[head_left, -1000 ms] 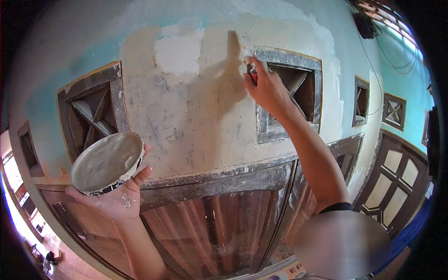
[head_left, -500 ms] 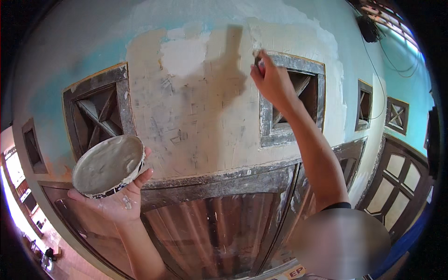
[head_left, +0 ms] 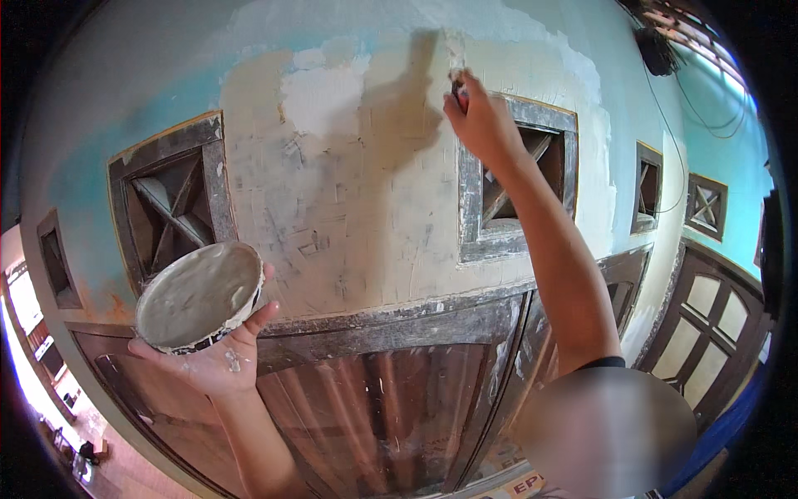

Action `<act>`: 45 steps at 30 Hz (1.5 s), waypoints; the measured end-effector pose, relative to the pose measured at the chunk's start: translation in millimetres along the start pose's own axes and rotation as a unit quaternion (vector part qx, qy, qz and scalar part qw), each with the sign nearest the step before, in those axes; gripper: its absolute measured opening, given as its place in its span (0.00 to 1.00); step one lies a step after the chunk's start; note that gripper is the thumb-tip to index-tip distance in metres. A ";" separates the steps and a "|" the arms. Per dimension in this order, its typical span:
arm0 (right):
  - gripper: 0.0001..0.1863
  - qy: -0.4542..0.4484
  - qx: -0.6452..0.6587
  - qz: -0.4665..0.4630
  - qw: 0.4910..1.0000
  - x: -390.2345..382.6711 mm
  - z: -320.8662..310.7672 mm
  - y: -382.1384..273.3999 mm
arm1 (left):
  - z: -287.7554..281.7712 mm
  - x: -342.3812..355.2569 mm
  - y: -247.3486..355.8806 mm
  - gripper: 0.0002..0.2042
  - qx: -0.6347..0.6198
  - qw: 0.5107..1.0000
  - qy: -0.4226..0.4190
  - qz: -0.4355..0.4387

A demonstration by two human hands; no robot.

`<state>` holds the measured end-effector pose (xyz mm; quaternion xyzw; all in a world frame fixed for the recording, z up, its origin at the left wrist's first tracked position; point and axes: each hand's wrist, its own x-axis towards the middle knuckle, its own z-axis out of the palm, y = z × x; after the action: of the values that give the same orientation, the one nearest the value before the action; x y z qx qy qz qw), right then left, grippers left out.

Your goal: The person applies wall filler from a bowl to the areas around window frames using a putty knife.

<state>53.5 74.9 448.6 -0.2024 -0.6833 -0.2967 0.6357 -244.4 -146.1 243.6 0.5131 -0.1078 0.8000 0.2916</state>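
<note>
My left hand (head_left: 218,359) supports a round bowl (head_left: 233,329) from beneath, its palm under the base and its fingers up the far side. Grey putty (head_left: 198,295) fills the bowl, which tilts toward me, and dried smears coat its rim. Raised against the wall (head_left: 332,216), my right hand (head_left: 484,121) grips a putty knife (head_left: 456,53) by its handle. The blade points up and lies at the wall, just above the upper left corner of a wooden vent frame (head_left: 499,249). Most of the handle is hidden by my fingers. Putty spots my left palm.
Another vent frame (head_left: 223,179) with crossed slats is on the left. Below runs a worn wooden beam (head_left: 382,326) over glazed panels (head_left: 374,416). A panelled door (head_left: 694,333) stands at the right, with cables (head_left: 683,179) hanging above. A blurred patch covers the lower right.
My right hand has moved slightly up the wall with the putty knife, and its shadow has shifted up. The bowl in my left hand has moved a little to the right.
</note>
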 end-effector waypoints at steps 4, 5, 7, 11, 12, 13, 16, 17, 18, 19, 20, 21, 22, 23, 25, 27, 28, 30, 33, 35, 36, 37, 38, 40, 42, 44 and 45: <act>0.23 -0.045 -0.036 0.020 0.998 2.5 15.6 21.7 | -0.2 -1.2 -10.3 0.55 -0.021 1.000 -0.002 -0.021; 0.27 -0.052 -0.045 0.025 0.997 -17.5 19.8 16.4 | -1.8 -2.6 -10.7 0.55 -0.024 0.999 0.010 -0.021; 0.30 -0.087 -0.023 0.018 0.996 -58.1 19.0 -9.2 | -4.5 -5.7 -5.5 0.55 -0.017 1.000 0.016 -0.019; 0.29 -0.094 0.030 0.025 0.995 -65.5 2.0 -17.9 | -9.9 -4.0 -4.7 0.55 -0.027 0.999 0.016 -0.019; 0.28 -0.051 0.006 0.014 0.999 -48.1 -4.6 -9.7 | -8.9 -3.4 -6.4 0.55 -0.029 0.999 0.015 -0.022; 0.28 -0.043 -0.007 0.036 0.998 -30.0 -12.2 -3.4 | -7.7 -2.5 -8.0 0.55 -0.027 0.999 0.019 -0.022; 0.27 -0.027 -0.039 0.045 0.998 -6.7 -10.0 24.6 | -6.8 -1.9 -11.8 0.55 -0.026 0.999 0.007 -0.019; 0.27 -0.021 -0.058 0.031 0.998 -7.0 -6.7 25.7 | -7.8 -2.5 -11.7 0.55 -0.030 0.999 -0.008 -0.016; 0.27 -0.021 -0.058 0.032 0.998 -14.8 -3.2 25.6 | -8.4 -3.4 -11.2 0.55 -0.029 0.999 -0.008 -0.017; 0.28 -0.063 -0.028 0.034 0.997 -29.9 -0.2 23.5 | -9.1 -4.6 -10.6 0.55 -0.032 0.999 -0.001 -0.022; 0.29 -0.104 0.005 0.034 0.994 -45.1 2.2 13.5 | -9.9 -6.4 -8.9 0.54 -0.030 0.999 0.007 -0.026; 0.30 -0.126 0.020 0.038 0.991 -60.0 1.8 0.2 | -10.5 -7.0 -7.6 0.54 -0.028 0.999 0.008 -0.024; 0.29 -0.124 -0.006 0.035 0.992 -71.8 1.4 -16.4 | -11.9 -7.4 -5.7 0.54 -0.024 0.999 0.009 -0.020; 0.28 -0.125 0.007 0.028 0.992 -73.1 -3.9 -22.5 | -12.6 -7.2 -5.1 0.53 -0.023 1.000 0.009 -0.017; 0.26 -0.090 0.040 0.013 0.995 -62.8 -6.9 -25.6 | -14.0 -7.4 -2.6 0.52 -0.017 1.000 0.007 -0.012; 0.22 -0.064 0.025 0.043 0.997 -28.2 -14.9 -20.3 | -13.4 -7.5 -3.3 0.51 -0.016 1.000 0.005 -0.013; 0.21 -0.019 0.030 0.027 0.999 -11.2 -15.7 -17.2 | -13.0 -7.0 -3.8 0.51 -0.014 1.000 0.001 -0.009; 0.19 0.007 -0.005 -0.005 1.000 16.7 -5.8 -0.3 | -11.0 -7.0 -4.7 0.51 -0.011 1.000 -0.004 -0.003; 0.21 -0.061 0.003 -0.002 0.998 12.4 10.1 7.1 | -10.2 -7.7 -4.0 0.50 -0.010 1.000 -0.023 -0.006; 0.23 -0.080 -0.004 -0.005 0.997 -17.7 20.5 -0.5 | -11.3 -9.8 -1.7 0.50 -0.007 1.000 -0.014 0.002; 0.25 -0.098 -0.007 -0.006 0.995 -37.5 24.1 -8.0 | -10.8 -11.4 -0.3 0.50 -0.003 1.000 -0.012 0.003; 0.27 -0.111 0.002 -0.015 0.994 -53.0 21.1 -13.9 | -8.3 -11.9 -0.3 0.50 -0.002 1.000 0.007 0.003; 0.29 -0.123 0.014 -0.023 0.992 -65.8 19.4 -18.6 | -7.5 -11.9 0.3 0.50 0.000 1.000 0.027 0.002; 0.29 -0.120 0.028 -0.021 0.992 -62.8 17.5 -22.2 | -9.3 -11.8 2.0 0.50 0.011 1.000 0.025 0.008; 0.26 -0.075 0.004 -0.010 0.997 -34.5 7.6 -14.9 | -8.9 -10.4 -1.6 0.50 0.012 1.000 0.022 0.007; 0.20 -0.037 0.020 -0.009 0.999 -2.1 2.5 -5.1 | -8.1 -9.3 -2.6 0.50 0.012 1.000 0.008 0.013; 0.22 -0.031 -0.011 -0.004 0.999 7.8 5.3 7.1 | -7.2 -9.1 -5.6 0.50 0.008 1.000 0.007 0.010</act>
<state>53.3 82.9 457.3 -0.2156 -0.7000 -0.3005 0.6109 -243.9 -141.5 231.5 0.5093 -0.1042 0.8070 0.2802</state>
